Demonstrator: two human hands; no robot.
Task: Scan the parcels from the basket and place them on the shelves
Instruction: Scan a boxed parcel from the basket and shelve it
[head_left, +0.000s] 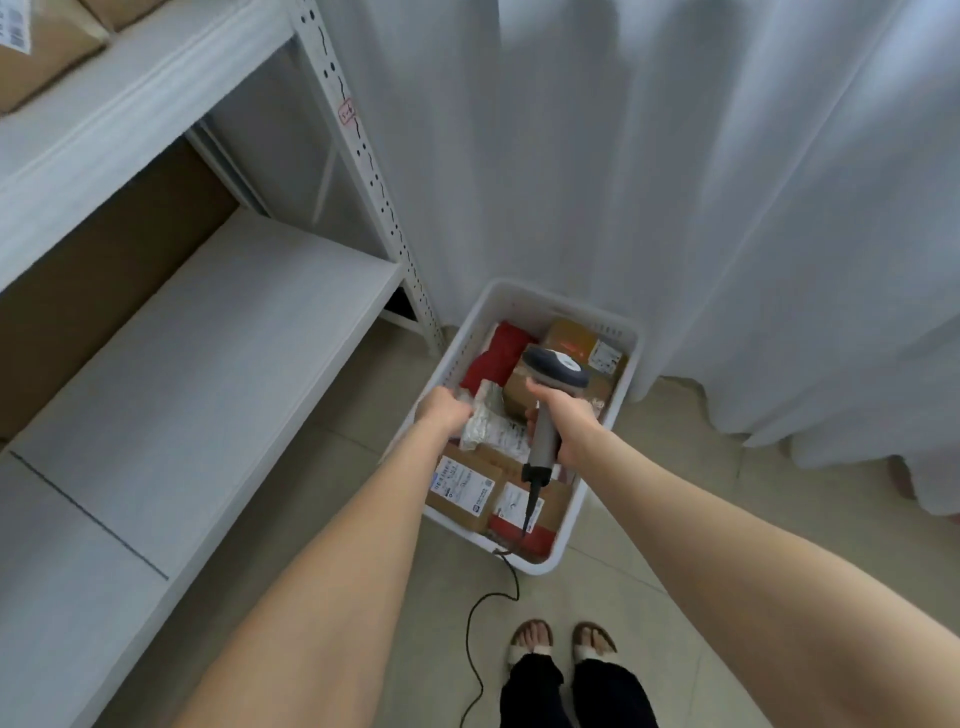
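Your white metal shelves (208, 332) stand on the left, with brown cartons (41, 47) on the upper board. Your left hand (441, 410) is curled round the left end of the silvery plastic-wrapped parcel (491, 423), which lies on top of the pile in the white plastic basket (524, 296) on the floor. Lift it clear and turn its printed label towards the scanner head, since the red glow seems to fall on the brown cardboard box (569, 338) beyond. Just beside the parcel's right edge, your right hand (566, 421) is wrapped round the handle of the grey handheld scanner (556, 366); hold it steady and aim squarely at the label
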